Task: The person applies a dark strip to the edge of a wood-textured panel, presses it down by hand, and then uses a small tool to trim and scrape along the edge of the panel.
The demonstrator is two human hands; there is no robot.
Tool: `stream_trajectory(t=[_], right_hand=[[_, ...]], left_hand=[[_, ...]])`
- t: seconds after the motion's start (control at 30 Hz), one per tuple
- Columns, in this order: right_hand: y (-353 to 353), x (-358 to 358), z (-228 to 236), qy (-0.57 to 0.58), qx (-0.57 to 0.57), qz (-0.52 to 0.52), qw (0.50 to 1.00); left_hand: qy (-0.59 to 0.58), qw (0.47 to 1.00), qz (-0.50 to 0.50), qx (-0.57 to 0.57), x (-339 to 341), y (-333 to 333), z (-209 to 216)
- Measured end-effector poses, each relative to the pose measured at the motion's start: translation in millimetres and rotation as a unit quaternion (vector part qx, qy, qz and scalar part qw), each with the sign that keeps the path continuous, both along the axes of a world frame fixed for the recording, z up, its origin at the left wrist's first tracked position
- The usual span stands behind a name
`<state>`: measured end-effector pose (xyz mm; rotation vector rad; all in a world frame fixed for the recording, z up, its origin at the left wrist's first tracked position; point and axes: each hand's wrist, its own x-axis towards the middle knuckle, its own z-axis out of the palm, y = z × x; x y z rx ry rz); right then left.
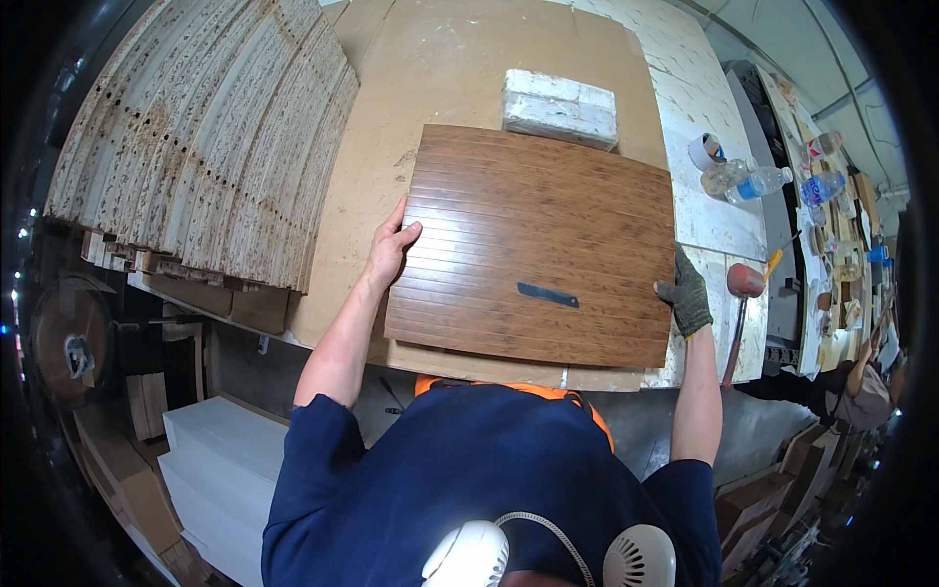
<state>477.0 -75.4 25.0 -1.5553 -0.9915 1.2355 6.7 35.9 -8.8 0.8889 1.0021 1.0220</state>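
Note:
A brown wood-grain panel [528, 220] with fine parallel grooves lies in front of me on a cardboard-covered table. My left hand [387, 250], bare, holds its left edge, thumb on top and fingers at the side. At the right edge my right hand [690, 298], in a dark grey glove, grips the panel with its thumb on the top face. A small dark flat strip [548, 294] rests on the panel near its front edge. Just behind the panel sits a white wrapped block [559, 108].
Speckled boards [210, 137] form a tall stack at the left. On the right are a red-headed mallet [745, 281], a roll of tape [705, 152] and plastic bottles [763, 183]. A fan [73, 342] stands lower left, and another person [861, 396] is at far right.

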Motion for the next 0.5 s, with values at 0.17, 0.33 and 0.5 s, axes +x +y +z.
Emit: stream_trajectory(t=[0.17, 0.33, 0.5], right_hand=[[0.2, -2.1, 2.6, 0.003, -0.001, 0.001, 1.0], [1.9, -2.8, 4.9, -0.019, -0.012, 0.005, 1.0], [0.1, 5.4, -8.0, -0.024, 0.011, 0.001, 1.0]], left_hand=[[-0.011, 1.0, 0.0, 0.001, -0.2, -0.3, -1.7], [-0.017, 1.0, -0.003, -0.004, -1.8, 0.5, -5.3], [-0.02, 1.0, 0.0, -0.002, 3.2, -1.1, -1.1]])
